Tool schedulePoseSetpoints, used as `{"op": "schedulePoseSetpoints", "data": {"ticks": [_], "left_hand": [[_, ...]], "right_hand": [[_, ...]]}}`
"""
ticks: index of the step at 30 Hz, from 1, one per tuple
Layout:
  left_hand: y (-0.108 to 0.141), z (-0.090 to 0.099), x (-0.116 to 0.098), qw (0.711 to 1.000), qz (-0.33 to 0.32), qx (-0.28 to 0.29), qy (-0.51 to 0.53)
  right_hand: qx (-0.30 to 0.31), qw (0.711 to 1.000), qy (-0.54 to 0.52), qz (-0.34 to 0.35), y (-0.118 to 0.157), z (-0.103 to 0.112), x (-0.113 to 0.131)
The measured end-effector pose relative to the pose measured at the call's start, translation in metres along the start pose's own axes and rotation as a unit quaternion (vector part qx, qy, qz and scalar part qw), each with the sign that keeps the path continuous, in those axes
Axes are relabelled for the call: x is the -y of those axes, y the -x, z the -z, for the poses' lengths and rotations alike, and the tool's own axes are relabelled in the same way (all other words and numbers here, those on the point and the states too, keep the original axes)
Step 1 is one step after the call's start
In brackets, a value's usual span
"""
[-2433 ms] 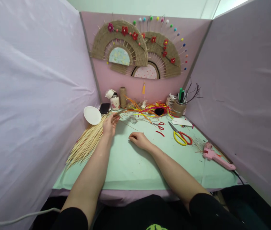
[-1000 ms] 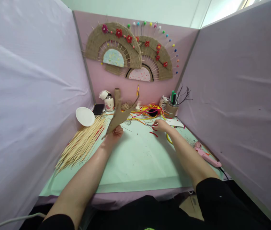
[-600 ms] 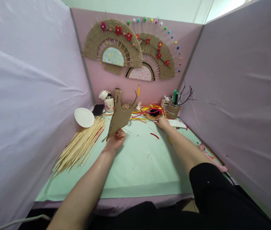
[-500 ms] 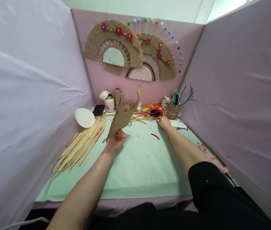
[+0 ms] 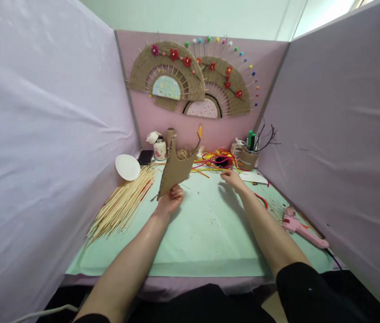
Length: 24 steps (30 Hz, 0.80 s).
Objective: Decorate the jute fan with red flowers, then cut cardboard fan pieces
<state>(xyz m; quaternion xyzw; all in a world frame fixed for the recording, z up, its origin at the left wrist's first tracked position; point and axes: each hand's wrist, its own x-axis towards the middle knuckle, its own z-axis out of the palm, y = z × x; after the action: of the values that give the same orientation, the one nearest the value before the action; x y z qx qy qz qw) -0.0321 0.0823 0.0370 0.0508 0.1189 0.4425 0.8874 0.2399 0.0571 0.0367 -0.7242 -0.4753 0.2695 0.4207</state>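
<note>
- The table, pale green on top, carries everything below the two hanging fans.
- Bamboo sticks lie in a loose sheaf on the left, sloping away toward the back.
- The cardboard piece is raised above the table's left-centre; its long axis tilts from a narrow lower-left end to the upper right, with two prongs pointing up and away. It partly hides the twine cone and twine ball behind.
- Tangled pipe cleaners spread along the back, right of the cardboard.
- The pink glue gun lies at the right edge, apart from both hands.
- The left hand is closed on the cardboard's lower edge.
- The right hand has curled fingers near the pipe cleaners; whether they pinch anything, I cannot tell.
- A red scissor handle shows beside the right forearm, which covers the rest.
</note>
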Motion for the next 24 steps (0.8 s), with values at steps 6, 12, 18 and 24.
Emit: {"op": "schedulePoseSetpoints", "data": {"ticks": [6,12,18,24], "left_hand": [[0.010,0.001,0.025,0.994,0.088,0.040,-0.041],[0.000,0.002,-0.009,0.949,0.175,0.005,-0.263],[-0.008,0.000,-0.049,0.957,0.049,0.018,-0.284],[-0.006,-0.002,-0.031,0.874,-0.048,0.009,-0.483]], "right_hand": [[0.151,0.952,-0.213,0.161,0.036,-0.043,0.040],[0.019,0.949,-0.296,0.110,0.059,-0.054,0.035],[-0.004,0.957,-0.289,0.034,0.063,-0.039,0.006],[-0.013,0.964,-0.265,0.036,0.065,-0.038,0.005]]}}
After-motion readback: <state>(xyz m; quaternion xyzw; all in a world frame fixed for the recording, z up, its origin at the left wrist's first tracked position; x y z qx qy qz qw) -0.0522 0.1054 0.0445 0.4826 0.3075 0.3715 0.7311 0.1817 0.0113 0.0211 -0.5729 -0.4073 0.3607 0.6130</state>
